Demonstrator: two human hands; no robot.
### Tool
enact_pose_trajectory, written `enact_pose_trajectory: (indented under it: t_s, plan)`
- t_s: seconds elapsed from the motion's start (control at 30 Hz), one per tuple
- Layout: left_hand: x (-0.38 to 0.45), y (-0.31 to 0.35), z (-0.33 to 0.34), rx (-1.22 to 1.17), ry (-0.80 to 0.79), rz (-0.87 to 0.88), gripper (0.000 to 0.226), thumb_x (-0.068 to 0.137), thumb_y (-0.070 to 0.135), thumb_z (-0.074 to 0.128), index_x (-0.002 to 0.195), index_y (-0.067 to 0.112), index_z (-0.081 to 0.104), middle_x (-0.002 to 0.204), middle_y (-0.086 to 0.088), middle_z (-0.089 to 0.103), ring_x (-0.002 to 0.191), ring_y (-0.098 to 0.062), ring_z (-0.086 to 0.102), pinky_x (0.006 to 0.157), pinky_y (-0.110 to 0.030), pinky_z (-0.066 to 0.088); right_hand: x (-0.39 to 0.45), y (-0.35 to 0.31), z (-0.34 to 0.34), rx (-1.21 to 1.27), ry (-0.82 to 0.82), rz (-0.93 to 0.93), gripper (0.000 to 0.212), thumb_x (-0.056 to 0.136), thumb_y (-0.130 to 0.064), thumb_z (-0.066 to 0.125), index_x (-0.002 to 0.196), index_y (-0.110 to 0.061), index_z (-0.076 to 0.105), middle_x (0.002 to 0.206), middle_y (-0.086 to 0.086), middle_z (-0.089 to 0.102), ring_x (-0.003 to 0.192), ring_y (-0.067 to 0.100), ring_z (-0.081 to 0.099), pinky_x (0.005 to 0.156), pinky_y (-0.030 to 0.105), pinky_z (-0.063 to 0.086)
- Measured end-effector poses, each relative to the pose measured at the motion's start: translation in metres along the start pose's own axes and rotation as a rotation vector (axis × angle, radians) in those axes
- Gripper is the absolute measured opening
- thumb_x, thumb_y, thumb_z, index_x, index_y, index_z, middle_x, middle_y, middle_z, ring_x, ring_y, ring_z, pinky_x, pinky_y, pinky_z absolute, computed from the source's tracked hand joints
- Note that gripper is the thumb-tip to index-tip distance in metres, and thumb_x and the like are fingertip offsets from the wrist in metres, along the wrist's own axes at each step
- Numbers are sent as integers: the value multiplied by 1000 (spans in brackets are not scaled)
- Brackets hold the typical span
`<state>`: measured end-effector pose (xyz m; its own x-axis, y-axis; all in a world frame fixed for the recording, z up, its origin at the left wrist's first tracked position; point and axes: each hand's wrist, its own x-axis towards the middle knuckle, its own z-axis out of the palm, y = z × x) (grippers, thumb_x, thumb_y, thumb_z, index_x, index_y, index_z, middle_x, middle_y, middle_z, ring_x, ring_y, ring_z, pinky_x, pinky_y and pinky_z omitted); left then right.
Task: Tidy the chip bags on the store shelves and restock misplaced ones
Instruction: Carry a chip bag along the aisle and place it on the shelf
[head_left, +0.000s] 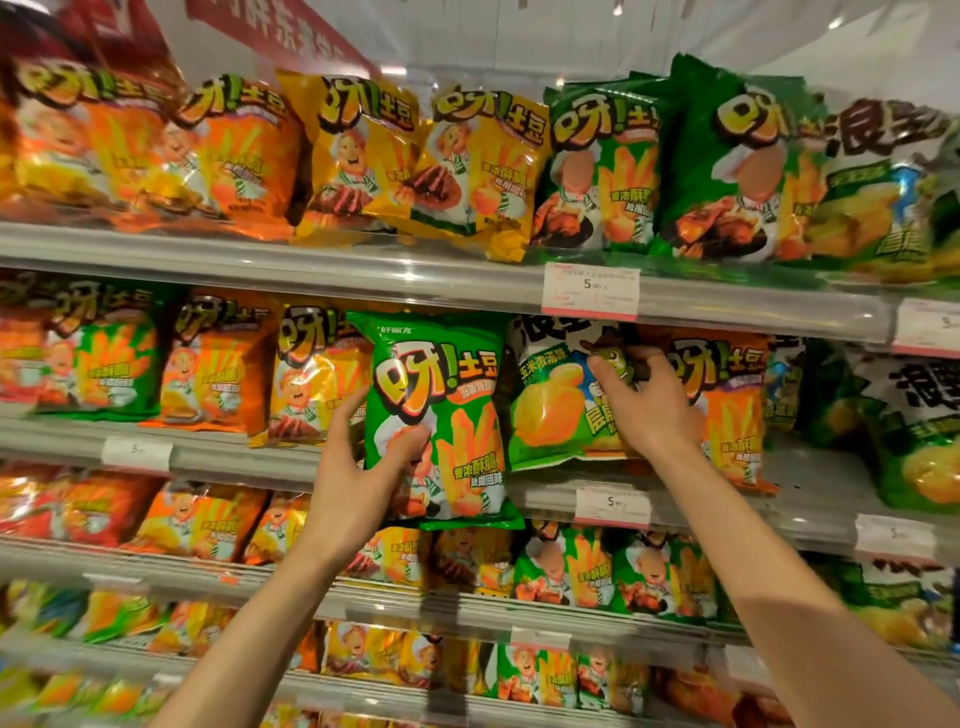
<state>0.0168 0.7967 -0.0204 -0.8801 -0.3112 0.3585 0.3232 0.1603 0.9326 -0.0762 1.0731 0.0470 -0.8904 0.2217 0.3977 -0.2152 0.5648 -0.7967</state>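
My left hand (358, 467) grips a green chip bag with fries on it (441, 415), held upright in front of the second shelf. My right hand (644, 400) rests on a green-and-white corn snack bag (556, 400) standing on that shelf; its fingers curl over the bag's upper right part. An orange fries bag (727, 405) sits right of that hand, partly hidden by it. Orange and yellow bags (311, 374) stand to the left of the held bag.
The top shelf carries orange (234, 156), yellow (467, 166) and green bags (727, 166) in a row. Price tags (589, 291) hang on the shelf rail (311, 270). Lower shelves hold more mixed bags (571, 571). Green corn snack bags (914, 436) fill the right end.
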Motion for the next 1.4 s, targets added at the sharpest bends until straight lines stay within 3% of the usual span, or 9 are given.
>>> enact_pose_trajectory:
  t_s: [0.2, 0.37, 0.5, 0.6, 0.7, 0.83, 0.97, 1.13, 1.4]
  plan:
    - [0, 3, 36, -16, -45, 40, 67, 80, 53, 76, 137, 48, 42, 133, 21, 58, 118, 0, 59, 95, -33, 54, -7, 28, -55, 35, -79, -12, 49, 89, -55, 64, 125, -22, 57, 117, -1, 61, 107, 16, 59, 84, 30, 46]
    - [9, 18, 90, 18, -57, 110, 62, 90, 28, 70, 142, 32, 37, 114, 32, 54, 96, 24, 56, 77, -1, 45, -28, 58, -103, 46, 2, -47, 33, 90, -48, 67, 116, -31, 56, 115, -7, 62, 105, 11, 58, 85, 28, 44]
    - [27, 22, 124, 64, -76, 122, 58, 92, 30, 69, 139, 37, 35, 114, 24, 59, 93, 23, 57, 80, -4, 46, -43, 72, -130, 65, 49, -89, 31, 90, -47, 67, 119, -37, 60, 112, -24, 65, 104, -6, 61, 87, 21, 48]
    - [39, 16, 137, 84, -100, 87, 39, 92, 38, 67, 122, 47, 44, 110, 8, 69, 95, -1, 67, 86, -36, 58, -49, 81, -144, 75, 60, -110, 28, 92, -43, 65, 119, -39, 60, 105, -38, 63, 100, -19, 57, 79, 6, 43]
    - [43, 13, 147, 116, -93, 90, 34, 95, 30, 64, 114, 48, 41, 103, 19, 61, 88, 9, 63, 72, -12, 52, -47, 94, -148, 125, 58, -106, 34, 92, -40, 65, 124, -29, 60, 109, -26, 66, 99, -12, 62, 78, 9, 49]
    - [45, 12, 165, 200, -143, 104, 54, 99, 30, 58, 146, 20, 33, 105, 27, 49, 91, 19, 53, 69, 4, 35, -42, 101, -145, 194, 60, -91, 25, 94, -35, 63, 119, -33, 58, 113, -17, 67, 100, -5, 66, 83, 17, 54]
    - [52, -1, 178, 236, -209, 57, 51, 100, 40, 53, 144, 26, 30, 115, 9, 60, 100, -4, 62, 69, -9, 48, -43, 104, -137, 225, 61, -84, 27, 96, -33, 62, 123, -29, 57, 116, -14, 67, 104, -3, 64, 87, 19, 52]
    - [57, -5, 170, 312, -268, 49, 80, 91, 66, 49, 154, 24, 23, 149, 8, 48, 133, -15, 48, 109, -37, 40, -44, 101, -124, 199, 71, -60, 39, 95, -40, 61, 132, -29, 52, 122, -20, 60, 108, -14, 56, 85, 8, 44]
    - [54, 9, 173, 300, -359, 28, 69, 99, 49, 50, 155, 23, 20, 138, 13, 48, 133, -14, 45, 99, -23, 33, -49, 95, -107, 229, 74, -33, 37, 95, -39, 62, 129, -37, 49, 121, -26, 57, 110, -17, 52, 88, 7, 41]
